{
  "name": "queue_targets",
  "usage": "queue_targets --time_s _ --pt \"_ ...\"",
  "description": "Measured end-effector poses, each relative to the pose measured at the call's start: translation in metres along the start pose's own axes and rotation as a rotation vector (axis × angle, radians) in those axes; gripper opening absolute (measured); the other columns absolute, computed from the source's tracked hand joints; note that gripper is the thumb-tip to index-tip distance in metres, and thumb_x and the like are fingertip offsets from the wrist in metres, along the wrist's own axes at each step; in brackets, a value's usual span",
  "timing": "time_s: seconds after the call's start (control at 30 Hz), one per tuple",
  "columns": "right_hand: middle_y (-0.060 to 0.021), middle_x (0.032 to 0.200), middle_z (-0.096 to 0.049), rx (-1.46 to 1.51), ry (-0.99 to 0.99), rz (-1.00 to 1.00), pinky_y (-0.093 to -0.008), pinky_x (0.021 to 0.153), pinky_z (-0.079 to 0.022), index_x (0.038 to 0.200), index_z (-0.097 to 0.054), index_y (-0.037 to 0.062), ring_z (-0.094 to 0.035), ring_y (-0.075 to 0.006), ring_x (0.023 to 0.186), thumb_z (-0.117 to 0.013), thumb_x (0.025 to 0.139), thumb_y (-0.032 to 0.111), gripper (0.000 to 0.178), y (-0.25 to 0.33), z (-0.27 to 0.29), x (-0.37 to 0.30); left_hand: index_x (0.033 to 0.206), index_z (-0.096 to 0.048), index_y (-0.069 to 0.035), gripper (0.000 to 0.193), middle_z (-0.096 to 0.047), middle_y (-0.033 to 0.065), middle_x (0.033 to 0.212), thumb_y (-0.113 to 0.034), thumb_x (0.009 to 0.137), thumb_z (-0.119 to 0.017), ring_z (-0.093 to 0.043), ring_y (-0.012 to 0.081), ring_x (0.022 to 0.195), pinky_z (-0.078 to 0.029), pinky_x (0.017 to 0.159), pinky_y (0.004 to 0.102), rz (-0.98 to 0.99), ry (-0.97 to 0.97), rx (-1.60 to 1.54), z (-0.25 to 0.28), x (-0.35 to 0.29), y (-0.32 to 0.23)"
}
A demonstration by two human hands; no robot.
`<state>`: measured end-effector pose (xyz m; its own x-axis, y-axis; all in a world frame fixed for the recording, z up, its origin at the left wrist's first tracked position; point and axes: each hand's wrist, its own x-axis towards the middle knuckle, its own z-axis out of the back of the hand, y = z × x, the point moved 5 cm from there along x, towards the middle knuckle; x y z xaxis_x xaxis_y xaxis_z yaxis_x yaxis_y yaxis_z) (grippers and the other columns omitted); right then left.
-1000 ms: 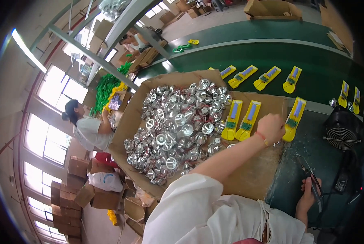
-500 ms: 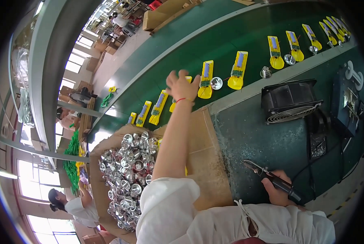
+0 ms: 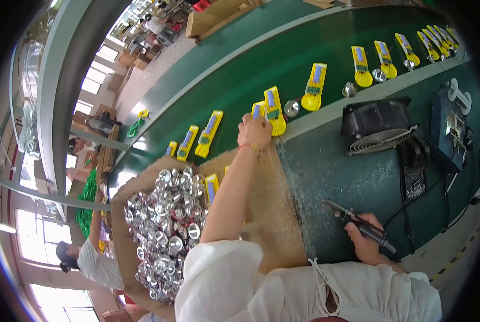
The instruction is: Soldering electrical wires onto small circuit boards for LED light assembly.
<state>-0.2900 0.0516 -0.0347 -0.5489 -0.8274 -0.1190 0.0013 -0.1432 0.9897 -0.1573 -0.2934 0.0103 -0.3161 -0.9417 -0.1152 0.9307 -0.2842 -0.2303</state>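
Observation:
My left hand (image 3: pixel 255 132) reaches over the belt, its fingers closed on the lower end of a yellow flashlight housing (image 3: pixel 258 109); its fingertips are partly hidden. Close on its right lies another yellow housing (image 3: pixel 274 110) with a green circuit board and a purple-blue battery, and past that a silver reflector (image 3: pixel 292 108). My right hand (image 3: pixel 365 246) is wrapped round the dark handle of a soldering iron (image 3: pixel 364 227), whose metal tip points up and left above the bench.
A carton (image 3: pixel 123 236) full of silver reflectors stands at my left, beside a cardboard sheet (image 3: pixel 269 214). More yellow housings line the green belt (image 3: pixel 240 80). On the bench are a black fan (image 3: pixel 377 126) and a soldering station (image 3: pixel 449 126) with a white spool. A person works at far left.
My left hand has come down and closed on a yellow housing, which now lies against its neighbour. The right hand still holds the soldering iron, slightly shifted.

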Motion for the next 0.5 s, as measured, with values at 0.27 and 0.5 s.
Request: queue_targets --time_s 0.27,0.5 --pt "-0.005 0.071 -0.06 0.082 -0.013 0.042 -0.0208 0.054 -0.043 0.089 -0.055 -0.0006 -0.053 -0.0065 0.06 -0.062 0.08 0.008 0.015 0.005 -0.005 -0.001 0.073 -0.063 -0.007 0.012 -0.041 0.0242 0.128 -0.019 0.074 -0.06 -0.04 0.0404 0.116 -0.036 0.089 0.0481 -0.2 -0.134 0.089 0.012 -0.226 0.03" --pt "-0.0064 0.07 -0.06 0.162 -0.048 0.064 -0.0179 0.049 -0.04 0.091 -0.056 0.0002 -0.049 -0.0064 0.055 -0.061 0.082 0.013 0.016 0.005 -0.005 -0.002 0.075 -0.055 -0.005 0.024 -0.054 0.0124 0.081 -0.022 0.069 -0.07 -0.053 0.0302 0.075 -0.043 0.065 0.0375 -0.021 -0.547 -0.088 0.048 -0.327 0.08"
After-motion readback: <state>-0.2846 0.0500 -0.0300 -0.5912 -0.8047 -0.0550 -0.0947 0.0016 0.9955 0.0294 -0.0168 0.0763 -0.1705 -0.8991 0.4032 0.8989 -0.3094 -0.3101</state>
